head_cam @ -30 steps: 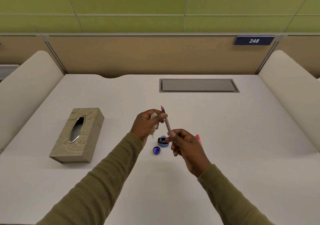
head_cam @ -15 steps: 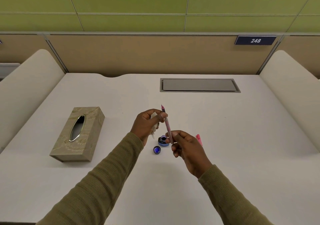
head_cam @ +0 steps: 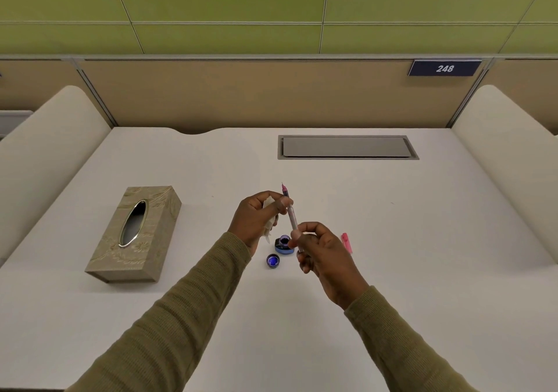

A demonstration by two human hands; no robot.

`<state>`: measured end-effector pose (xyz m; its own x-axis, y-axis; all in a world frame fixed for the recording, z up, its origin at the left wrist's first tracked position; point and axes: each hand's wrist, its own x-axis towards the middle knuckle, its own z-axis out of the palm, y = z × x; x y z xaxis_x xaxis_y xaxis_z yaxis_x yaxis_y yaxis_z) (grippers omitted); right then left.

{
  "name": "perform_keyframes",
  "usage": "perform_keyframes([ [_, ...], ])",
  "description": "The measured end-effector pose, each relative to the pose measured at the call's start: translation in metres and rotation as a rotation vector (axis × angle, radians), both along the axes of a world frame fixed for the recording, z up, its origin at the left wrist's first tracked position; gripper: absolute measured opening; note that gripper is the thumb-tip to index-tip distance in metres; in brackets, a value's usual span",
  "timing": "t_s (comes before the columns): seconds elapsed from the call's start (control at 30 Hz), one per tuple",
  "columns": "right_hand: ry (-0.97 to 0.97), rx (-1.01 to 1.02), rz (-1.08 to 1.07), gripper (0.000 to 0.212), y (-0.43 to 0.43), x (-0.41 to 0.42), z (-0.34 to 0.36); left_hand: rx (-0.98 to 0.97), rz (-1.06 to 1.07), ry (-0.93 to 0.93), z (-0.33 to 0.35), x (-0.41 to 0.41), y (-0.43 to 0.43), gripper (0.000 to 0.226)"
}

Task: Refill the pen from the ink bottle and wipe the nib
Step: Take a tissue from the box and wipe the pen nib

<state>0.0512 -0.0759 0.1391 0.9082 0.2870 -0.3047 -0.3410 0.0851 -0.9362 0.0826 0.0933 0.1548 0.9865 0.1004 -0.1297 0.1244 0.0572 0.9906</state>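
Note:
A slim pink pen [head_cam: 291, 216] is held nib-up above the desk, its nib pointing away from me. My left hand [head_cam: 259, 216] pinches the pen just below the nib and also holds a crumpled white tissue [head_cam: 269, 222] in the palm. My right hand [head_cam: 320, 250] grips the pen's lower end between thumb and fingers. Under the hands the open ink bottle [head_cam: 284, 244] stands on the desk, with its blue cap [head_cam: 273, 261] lying beside it to the front left. The pink pen cap [head_cam: 346, 242] lies on the desk just right of my right hand.
A beige tissue box [head_cam: 133, 234] with an oval opening sits on the white desk [head_cam: 422, 240] to the left. A grey cable hatch [head_cam: 347, 147] is set into the desk at the back. Padded dividers rise on both sides.
Both hands keep their hold on the pen in almost the same place. The right hand's fingers have shifted slightly on the pen's lower end.

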Motion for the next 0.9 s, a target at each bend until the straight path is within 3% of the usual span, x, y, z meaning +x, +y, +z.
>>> perform_keyframes([
  [0.1,-0.020,-0.023,-0.003,0.014,-0.0011,0.0015,-0.0010,-0.010,-0.015,-0.005,0.0005,-0.0007,-0.0007,0.016],
  [0.23,0.008,0.025,0.004,0.026,-0.0030,0.0016,-0.0010,-0.025,-0.013,-0.008,0.0018,-0.0002,-0.0011,0.022],
  [0.47,-0.046,-0.067,-0.022,0.014,-0.0009,0.0037,-0.0038,0.001,-0.008,-0.002,0.0010,0.0006,-0.0032,0.022],
  [0.63,-0.003,-0.003,-0.028,0.025,-0.0018,0.0040,-0.0035,-0.016,-0.013,-0.006,-0.0002,0.0010,-0.0026,0.021],
  [0.9,-0.040,-0.073,-0.061,0.016,-0.0008,0.0052,-0.0030,-0.006,-0.023,-0.005,-0.0011,0.0019,-0.0037,0.021],
])
